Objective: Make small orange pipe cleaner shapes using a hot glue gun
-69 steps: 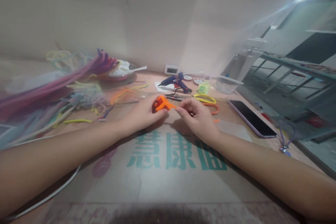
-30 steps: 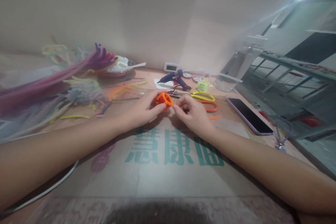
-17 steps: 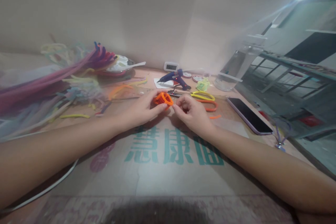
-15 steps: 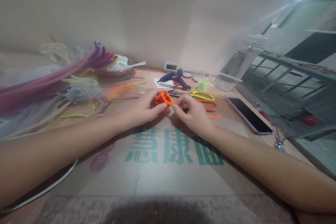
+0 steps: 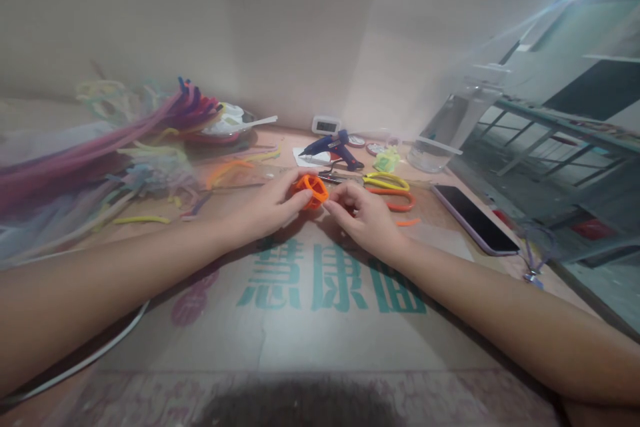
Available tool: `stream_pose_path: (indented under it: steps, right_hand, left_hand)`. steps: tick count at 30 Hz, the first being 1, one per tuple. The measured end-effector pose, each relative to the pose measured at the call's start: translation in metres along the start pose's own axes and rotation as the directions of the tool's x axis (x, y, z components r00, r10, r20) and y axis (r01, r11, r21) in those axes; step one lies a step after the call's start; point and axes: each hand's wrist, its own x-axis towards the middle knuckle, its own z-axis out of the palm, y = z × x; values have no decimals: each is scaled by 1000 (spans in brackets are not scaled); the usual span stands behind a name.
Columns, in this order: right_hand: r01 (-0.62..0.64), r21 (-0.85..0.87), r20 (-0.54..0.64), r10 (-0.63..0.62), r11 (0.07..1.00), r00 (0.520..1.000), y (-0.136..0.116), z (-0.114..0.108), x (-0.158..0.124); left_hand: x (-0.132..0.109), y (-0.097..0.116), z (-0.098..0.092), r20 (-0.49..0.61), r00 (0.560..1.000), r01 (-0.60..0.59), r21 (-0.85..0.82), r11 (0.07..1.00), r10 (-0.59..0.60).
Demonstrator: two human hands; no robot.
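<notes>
At twelve o'clock over the worktop [image 5: 75, 400], the orange frame [image 5: 315, 192] has just swung its opening slightly towards six, seemingly baring the inside for work! Left hand [image 5: 280, 203] grips it; right hand [image 5: 365, 215] meets its four-o'clock edge, grip unclear.

There are two hands, one left hand [image 5: 267, 208] and one right hand [image 5: 370, 217], and one orange piece [image 5: 317, 196]. I count one glue gun [image 5: 331, 145], one pair of scissors [image 5: 370, 179], one phone [image 5: 475, 220], one clock [image 5: 326, 125], two round discs [image 5: 356, 141] and three large green characters [image 5: 333, 280]. The fuzzy sticks [image 5: 165, 117] are too blurred to count.
</notes>
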Motion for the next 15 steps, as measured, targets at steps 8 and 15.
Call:
stream_pose_path:
  steps: [8,15]
  right_hand:
    - [29,-14,-2,-29,999,1000,2,0,-1]
    - [20,-25,-25,-21,999,999,-2,0,-1]
  left_hand:
    - [0,2,-1,-1,1000,10,5,1000,-10]
    - [1,0,-3,41,998,-37,-42,998,39]
